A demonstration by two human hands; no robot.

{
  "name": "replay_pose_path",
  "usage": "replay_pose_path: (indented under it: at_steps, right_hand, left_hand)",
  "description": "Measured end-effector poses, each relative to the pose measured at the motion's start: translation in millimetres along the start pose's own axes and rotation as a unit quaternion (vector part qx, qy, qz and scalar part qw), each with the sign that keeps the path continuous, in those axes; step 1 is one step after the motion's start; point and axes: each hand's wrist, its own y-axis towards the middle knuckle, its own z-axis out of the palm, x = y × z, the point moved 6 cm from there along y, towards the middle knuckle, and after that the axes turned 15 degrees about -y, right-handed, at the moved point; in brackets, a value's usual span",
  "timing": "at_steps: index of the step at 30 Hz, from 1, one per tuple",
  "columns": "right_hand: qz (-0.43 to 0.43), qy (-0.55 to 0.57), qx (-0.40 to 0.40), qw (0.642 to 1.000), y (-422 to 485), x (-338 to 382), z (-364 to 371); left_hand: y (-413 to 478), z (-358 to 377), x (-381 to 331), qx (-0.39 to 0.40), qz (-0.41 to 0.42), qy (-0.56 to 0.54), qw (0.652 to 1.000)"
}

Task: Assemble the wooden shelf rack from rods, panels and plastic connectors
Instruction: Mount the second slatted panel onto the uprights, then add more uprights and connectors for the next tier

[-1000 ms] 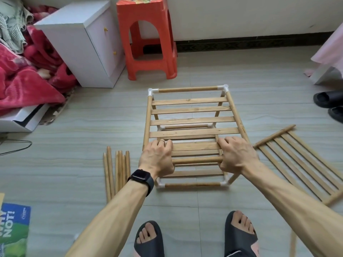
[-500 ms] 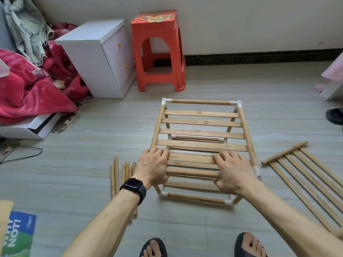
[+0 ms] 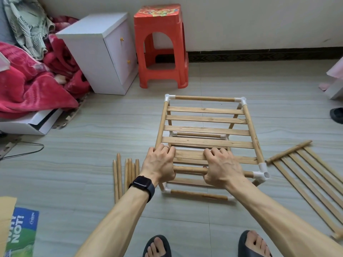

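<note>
A partly built wooden rack (image 3: 207, 130) stands on the floor in front of me, with a slatted top panel, round rods and white plastic corner connectors (image 3: 261, 173). My left hand (image 3: 159, 166) grips the near left corner of the top frame. My right hand (image 3: 222, 167) wraps the near top rod and presses on the nearest slat. A bundle of loose rods (image 3: 126, 175) lies on the floor left of the rack. A second slatted panel (image 3: 311, 182) lies flat to the right.
A red plastic stool (image 3: 161, 47) and a white cabinet (image 3: 104, 51) stand by the far wall. Red blankets (image 3: 27, 82) pile up at the left. A black slipper (image 3: 336, 115) lies at the right edge. My feet in slippers are at the bottom.
The rack's near end has swung to the right under my hands, exposing the near right connector. My right hand shifted left along the near rod. The view has tilted up slightly.
</note>
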Motion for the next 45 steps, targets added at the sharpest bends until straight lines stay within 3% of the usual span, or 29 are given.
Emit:
replay_pose_path:
  at_steps: [5, 9, 11, 13, 17, 21, 23, 28, 32, 38, 40, 43, 45]
  right_hand:
    - [-0.005, -0.038, 0.040, 0.998, -6, 0, 1]
    - [-0.003, -0.059, 0.122, 0.991, -7, 8, -5]
    - [-0.028, -0.017, 0.155, 0.987, 3, 18, -23]
    - [-0.083, 0.032, 0.118, 0.989, 17, 42, -53]
    - [-0.164, 0.069, -0.056, 0.982, 56, 112, -104]
    - [-0.183, 0.013, -0.017, 0.983, 92, 162, -78]
    - [-0.174, 0.032, 0.001, 0.984, 93, 172, -57]
    - [-0.179, 0.065, -0.036, 0.981, 80, 182, -38]
    - [-0.179, 0.081, -0.027, 0.980, 88, 178, -40]
    - [-0.185, 0.073, -0.014, 0.980, 80, 178, -45]
    - [-0.143, 0.064, -0.017, 0.987, 71, 179, -43]
    - [-0.049, 0.068, 0.041, 0.996, 54, 170, -37]
    - [-0.038, 0.056, 0.098, 0.993, 43, 156, -34]
  left_hand:
    - [-9, 1, -4, -0.053, 0.031, -0.026, 0.998]
    - [-28, -6, 8, -0.141, 0.058, -0.114, 0.982]
    - [-45, -2, 32, -0.180, 0.018, -0.158, 0.971]
    - [-66, 12, 70, -0.189, -0.080, -0.199, 0.958]
    - [-104, 49, 138, -0.075, -0.251, -0.132, 0.956]
    - [-140, 92, 193, 0.010, -0.468, -0.246, 0.849]
    - [-153, 115, 209, 0.059, -0.523, -0.269, 0.807]
    - [-169, 158, 225, 0.122, -0.578, -0.261, 0.763]
    - [-168, 168, 227, 0.115, -0.588, -0.257, 0.758]
    - [-166, 142, 228, 0.157, -0.552, -0.215, 0.790]
    - [-163, 120, 225, 0.163, -0.531, -0.219, 0.802]
    - [-150, 74, 213, 0.104, -0.493, -0.273, 0.819]
    - [-137, 38, 196, 0.044, -0.446, -0.332, 0.830]
